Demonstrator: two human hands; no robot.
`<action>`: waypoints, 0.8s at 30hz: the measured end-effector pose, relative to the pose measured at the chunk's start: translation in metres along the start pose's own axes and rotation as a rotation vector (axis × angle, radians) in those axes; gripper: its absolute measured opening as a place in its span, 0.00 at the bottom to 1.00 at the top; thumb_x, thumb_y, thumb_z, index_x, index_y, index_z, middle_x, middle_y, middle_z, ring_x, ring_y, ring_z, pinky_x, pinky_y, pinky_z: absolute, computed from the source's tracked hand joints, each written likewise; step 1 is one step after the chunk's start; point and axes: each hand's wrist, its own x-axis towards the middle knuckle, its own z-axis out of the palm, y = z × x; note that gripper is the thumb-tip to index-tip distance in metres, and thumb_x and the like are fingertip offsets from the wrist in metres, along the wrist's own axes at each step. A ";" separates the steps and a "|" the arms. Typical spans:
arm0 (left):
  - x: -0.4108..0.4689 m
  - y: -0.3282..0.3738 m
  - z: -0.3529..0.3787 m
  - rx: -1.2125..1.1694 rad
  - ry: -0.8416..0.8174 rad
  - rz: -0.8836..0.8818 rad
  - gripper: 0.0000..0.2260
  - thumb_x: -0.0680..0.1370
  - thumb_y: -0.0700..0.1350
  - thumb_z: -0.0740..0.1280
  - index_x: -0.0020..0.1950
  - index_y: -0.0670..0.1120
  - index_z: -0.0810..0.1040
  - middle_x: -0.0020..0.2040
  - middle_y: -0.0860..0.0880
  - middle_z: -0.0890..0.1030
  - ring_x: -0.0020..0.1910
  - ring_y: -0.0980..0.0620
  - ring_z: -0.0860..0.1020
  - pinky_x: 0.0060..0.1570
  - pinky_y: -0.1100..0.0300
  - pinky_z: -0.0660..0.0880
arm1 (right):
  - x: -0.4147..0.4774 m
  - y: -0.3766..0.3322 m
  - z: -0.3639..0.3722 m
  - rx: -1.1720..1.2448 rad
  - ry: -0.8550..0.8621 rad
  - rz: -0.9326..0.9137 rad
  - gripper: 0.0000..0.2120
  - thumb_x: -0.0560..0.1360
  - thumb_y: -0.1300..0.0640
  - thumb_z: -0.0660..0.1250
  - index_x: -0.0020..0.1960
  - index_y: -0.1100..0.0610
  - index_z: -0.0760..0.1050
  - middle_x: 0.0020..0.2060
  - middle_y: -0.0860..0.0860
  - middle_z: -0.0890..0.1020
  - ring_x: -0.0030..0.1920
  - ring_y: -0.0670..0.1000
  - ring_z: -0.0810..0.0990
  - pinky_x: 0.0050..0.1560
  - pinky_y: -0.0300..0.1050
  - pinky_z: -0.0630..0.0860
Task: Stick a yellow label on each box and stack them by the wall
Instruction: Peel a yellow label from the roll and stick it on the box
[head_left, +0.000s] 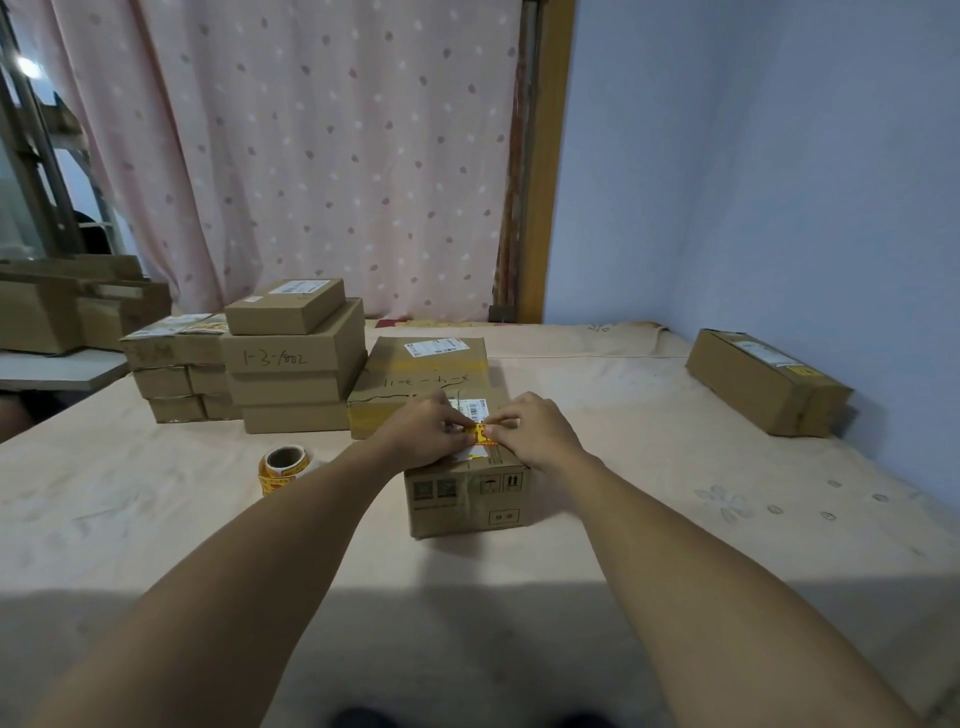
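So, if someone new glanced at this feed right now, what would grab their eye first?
Probably the hands meeting mid-frame: the left hand and right hand pinch a yellow label at the top of a small cardboard box. After that, the roll of labels left of that box, the stacked boxes behind it, and a long box lying alone by the blue wall at right.

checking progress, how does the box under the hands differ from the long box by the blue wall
The box under the hands is short and blocky; the long box is narrow and stretched out. On the first, the left hand and right hand pinch a yellow label at its top; the long box lies untouched, apparently already labelled yellow. Both are brown cardboard with white shipping labels.
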 end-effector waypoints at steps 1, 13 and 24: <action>0.000 -0.001 0.000 0.000 -0.008 -0.003 0.18 0.80 0.55 0.67 0.67 0.50 0.80 0.56 0.50 0.72 0.57 0.51 0.71 0.53 0.55 0.73 | -0.001 0.000 -0.001 -0.014 0.006 0.000 0.13 0.77 0.45 0.71 0.60 0.46 0.84 0.57 0.48 0.78 0.60 0.51 0.73 0.58 0.52 0.78; -0.006 -0.001 0.003 -0.126 0.086 -0.091 0.15 0.77 0.54 0.71 0.61 0.50 0.84 0.57 0.49 0.75 0.57 0.49 0.73 0.50 0.54 0.75 | -0.017 0.002 -0.010 0.007 0.033 0.036 0.15 0.78 0.44 0.69 0.61 0.48 0.84 0.58 0.46 0.82 0.51 0.48 0.78 0.43 0.45 0.76; -0.015 0.002 0.001 -0.132 0.064 -0.121 0.14 0.77 0.53 0.71 0.60 0.52 0.84 0.58 0.49 0.75 0.60 0.48 0.72 0.47 0.57 0.71 | -0.021 -0.006 -0.003 0.144 0.042 0.143 0.12 0.79 0.53 0.70 0.62 0.49 0.81 0.61 0.49 0.82 0.54 0.51 0.78 0.52 0.48 0.79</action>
